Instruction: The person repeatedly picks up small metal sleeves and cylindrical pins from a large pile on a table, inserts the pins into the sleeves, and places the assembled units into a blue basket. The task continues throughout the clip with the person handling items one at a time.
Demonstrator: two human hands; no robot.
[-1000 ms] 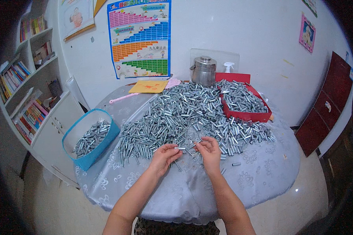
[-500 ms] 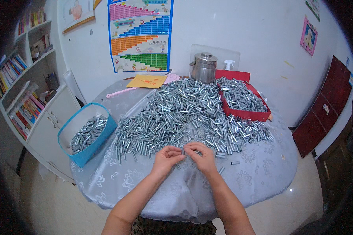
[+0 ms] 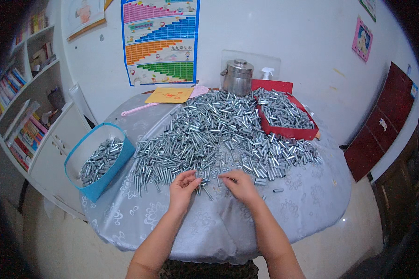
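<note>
1. Separated since the earlier frame: left hand [image 3: 181,187], right hand [image 3: 240,185].
2. Both hands' fingers [image 3: 185,175] slightly parted; any hold cannot be told.
3. Slim bolt [image 3: 219,180]: just left of right hand, the nearer; long axis near-to-far.

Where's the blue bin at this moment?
In the head view, the blue bin is at the left edge of the table, just left of the heap of metal parts.
</note>
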